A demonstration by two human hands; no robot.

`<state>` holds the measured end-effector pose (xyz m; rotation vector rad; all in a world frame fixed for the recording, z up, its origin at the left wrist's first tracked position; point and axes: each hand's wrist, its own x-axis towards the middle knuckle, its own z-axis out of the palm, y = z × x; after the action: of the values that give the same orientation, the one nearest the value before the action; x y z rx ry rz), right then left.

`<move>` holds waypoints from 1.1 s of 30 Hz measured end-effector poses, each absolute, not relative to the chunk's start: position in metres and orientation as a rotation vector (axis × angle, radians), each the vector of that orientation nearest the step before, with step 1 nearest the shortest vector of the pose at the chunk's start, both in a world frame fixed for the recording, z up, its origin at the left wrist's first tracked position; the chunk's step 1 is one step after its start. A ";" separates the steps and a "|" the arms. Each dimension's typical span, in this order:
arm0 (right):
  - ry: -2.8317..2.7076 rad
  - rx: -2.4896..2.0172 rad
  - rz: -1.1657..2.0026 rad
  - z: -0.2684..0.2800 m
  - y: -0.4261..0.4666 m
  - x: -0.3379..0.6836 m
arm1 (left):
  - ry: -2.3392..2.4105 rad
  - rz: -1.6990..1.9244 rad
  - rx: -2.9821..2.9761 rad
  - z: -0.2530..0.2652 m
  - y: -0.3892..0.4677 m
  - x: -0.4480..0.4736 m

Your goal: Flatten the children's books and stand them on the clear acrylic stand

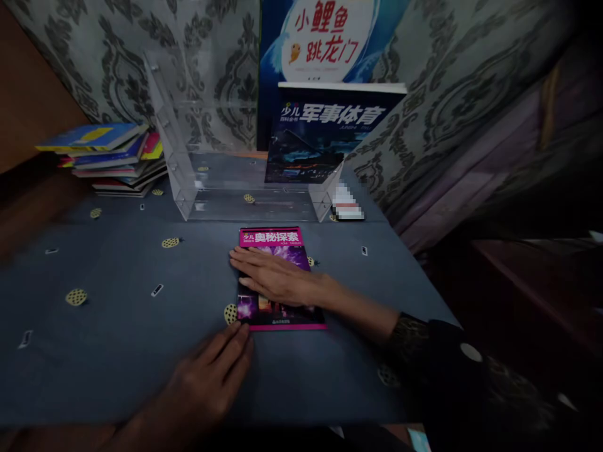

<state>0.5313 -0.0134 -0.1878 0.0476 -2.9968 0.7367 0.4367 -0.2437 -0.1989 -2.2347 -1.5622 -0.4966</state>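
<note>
A book with a pink and purple cover point(277, 321) lies flat on the blue tablecloth, its title facing me. My right hand point(277, 276) rests flat across the middle of the cover, fingers stretched to the left, hiding part of the picture. At the book's lower left corner, the fingertips of my left hand point(214, 370) touch the edge; its fingers are extended and close together. Behind the book stands a clear acrylic rack point(254, 204). A dark blue book point(325, 138) leans upright at the rack's right side, with a larger blue book point(271, 37) behind it.
A stack of books point(117, 157) sits at the back left. A phone-like item point(348, 204), partly pixelated, lies right of the rack. A blurred forearm point(42, 207) reaches in at the left edge; whose it is I cannot tell. Patterned wallpaper point(226, 75) backs the table.
</note>
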 end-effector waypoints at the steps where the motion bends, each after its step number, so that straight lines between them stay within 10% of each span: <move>1: -2.992 0.034 0.722 -0.188 -0.009 0.528 | -1.584 -0.495 -2.236 -0.201 -0.245 0.437; 33: -2.802 -0.553 0.508 -0.219 0.047 0.591 | -1.819 -0.623 -2.545 -0.162 -0.210 0.412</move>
<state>0.5914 0.0473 -0.2192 -0.5535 -2.8017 0.5080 0.4119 -0.2100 -0.1623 -2.5450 -1.8195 -0.6229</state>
